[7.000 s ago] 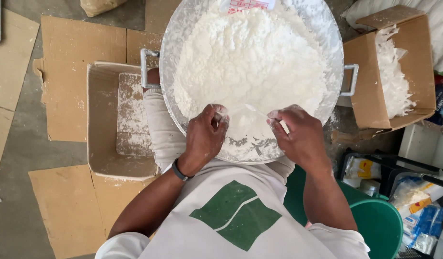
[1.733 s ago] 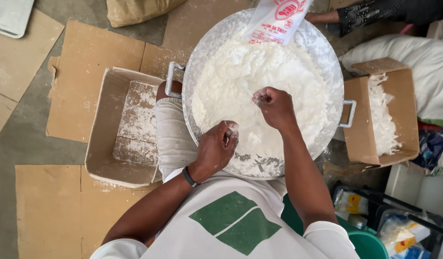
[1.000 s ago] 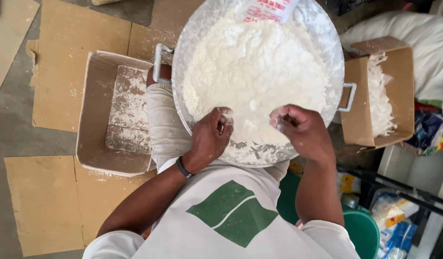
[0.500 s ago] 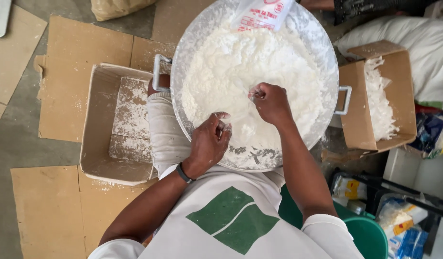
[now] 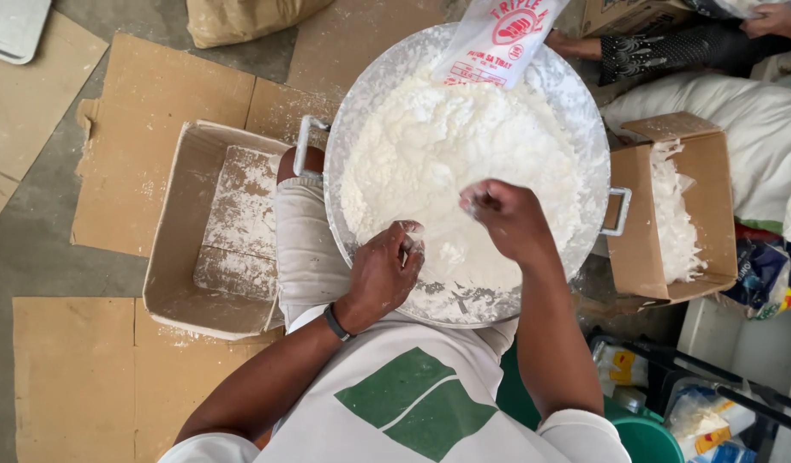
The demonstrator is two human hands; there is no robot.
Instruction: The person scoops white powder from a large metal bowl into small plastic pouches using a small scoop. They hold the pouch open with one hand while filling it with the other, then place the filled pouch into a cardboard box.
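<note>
White, clumpy flour-like powder [image 5: 464,163] fills the wide round metal basin [image 5: 584,129] resting on the person's lap. Left hand [image 5: 385,273] is closed, pinching powder at the near rim; right hand [image 5: 507,219] is loosely fisted over the centre. Rubbing lumps between fingertips over the basin would limit spillage.

Grey concrete floor [image 5: 35,257] and the items resting on it.
Flattened brown cardboard sheets [image 5: 155,146] cover the floor left of the left hand [image 5: 385,274]; an open, powder-dusted brown cardboard box [image 5: 215,231] sits on them, beside that hand. Right of the right hand [image 5: 509,219] stands a second open cardboard box holding white material [image 5: 670,214]. A tan sack [image 5: 241,17] lies well beyond both hands.
</note>
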